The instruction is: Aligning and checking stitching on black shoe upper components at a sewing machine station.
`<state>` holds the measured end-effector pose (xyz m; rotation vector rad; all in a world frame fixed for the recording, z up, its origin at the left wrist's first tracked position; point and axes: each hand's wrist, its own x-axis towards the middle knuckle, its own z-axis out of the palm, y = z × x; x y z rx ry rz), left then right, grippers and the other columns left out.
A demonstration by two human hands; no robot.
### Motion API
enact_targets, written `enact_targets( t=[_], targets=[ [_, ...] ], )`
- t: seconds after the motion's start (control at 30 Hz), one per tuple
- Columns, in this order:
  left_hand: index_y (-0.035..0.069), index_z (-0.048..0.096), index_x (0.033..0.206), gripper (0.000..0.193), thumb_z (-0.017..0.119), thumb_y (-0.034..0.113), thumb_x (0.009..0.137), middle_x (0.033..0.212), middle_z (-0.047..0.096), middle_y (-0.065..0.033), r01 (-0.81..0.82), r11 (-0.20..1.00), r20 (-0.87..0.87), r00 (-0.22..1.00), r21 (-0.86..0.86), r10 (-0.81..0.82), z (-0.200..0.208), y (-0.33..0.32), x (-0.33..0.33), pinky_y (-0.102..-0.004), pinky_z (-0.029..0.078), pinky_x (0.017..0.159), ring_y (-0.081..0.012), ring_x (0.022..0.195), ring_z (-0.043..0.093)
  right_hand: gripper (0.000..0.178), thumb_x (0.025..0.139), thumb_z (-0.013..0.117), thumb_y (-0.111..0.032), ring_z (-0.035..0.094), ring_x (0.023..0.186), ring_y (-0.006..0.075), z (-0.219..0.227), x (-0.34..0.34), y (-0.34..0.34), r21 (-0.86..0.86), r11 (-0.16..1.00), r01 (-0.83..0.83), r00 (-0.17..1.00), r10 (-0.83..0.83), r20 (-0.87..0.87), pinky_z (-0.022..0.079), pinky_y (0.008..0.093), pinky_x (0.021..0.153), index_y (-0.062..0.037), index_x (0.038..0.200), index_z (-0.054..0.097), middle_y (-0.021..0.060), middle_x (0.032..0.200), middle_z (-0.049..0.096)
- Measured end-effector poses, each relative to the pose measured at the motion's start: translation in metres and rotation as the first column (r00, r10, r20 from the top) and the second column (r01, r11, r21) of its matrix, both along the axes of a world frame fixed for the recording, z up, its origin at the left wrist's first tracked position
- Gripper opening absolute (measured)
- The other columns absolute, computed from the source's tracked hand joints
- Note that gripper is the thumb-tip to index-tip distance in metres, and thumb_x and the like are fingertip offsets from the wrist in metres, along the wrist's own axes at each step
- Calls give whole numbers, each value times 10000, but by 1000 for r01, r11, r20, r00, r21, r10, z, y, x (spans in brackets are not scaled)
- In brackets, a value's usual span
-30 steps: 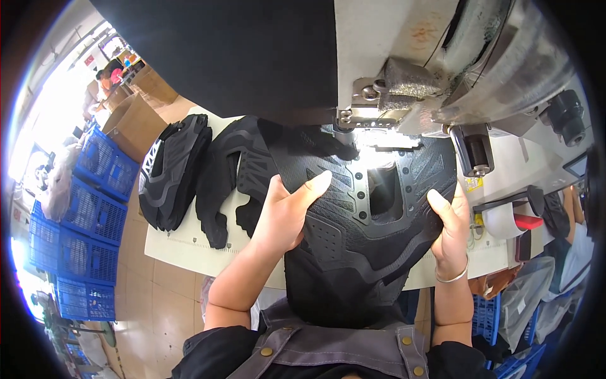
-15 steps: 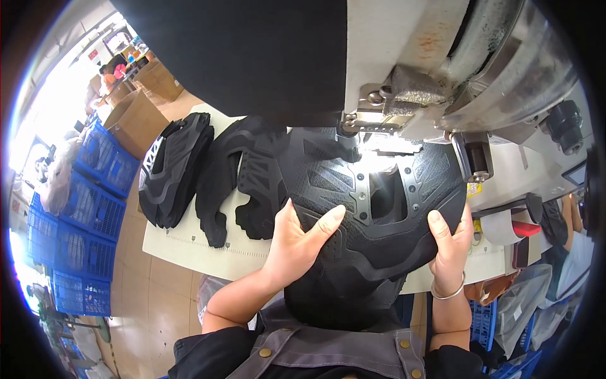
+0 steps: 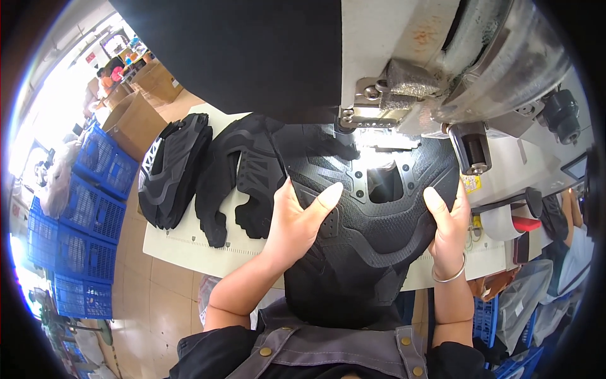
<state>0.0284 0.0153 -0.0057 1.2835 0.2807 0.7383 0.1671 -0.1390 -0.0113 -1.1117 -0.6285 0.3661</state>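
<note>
Black panel (image 3: 379, 228) in L hand (image 3: 292, 230), R hand (image 3: 449, 227) grip, machine (image 3: 398, 44) overhead, blk pcs (image 3: 213, 177) alongside

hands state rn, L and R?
Left hand: closed on the left side of the black textured piece, thumb on top.
Right hand: closed on its right edge, thumb on top.
</note>
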Motion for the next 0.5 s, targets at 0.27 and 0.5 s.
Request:
enact_targets(
  t=[0.27,0.5],
  targets=[
    [-11,519,1050,236,544,-3,816,955,575,-24,24,1000,27,999,13,-24,6,16,14,-234,418,794,-75,852,516,359,785,577,-51,535,877,121,7,11,17,7,999,46,998,-46,-30,434,238,792,22,1122,478,72,1007,556],
    [-16,543,1012,213,542,-18,800,966,593,-48,-21,996,16,1000,91,19,8,30,30,-257,440,793,-114,870,562,334,767,525,-5,542,862,123,9,30,28,11,998,55,998,-55,0,444,243,772,22,1098,484,75,982,556]
  ],
)
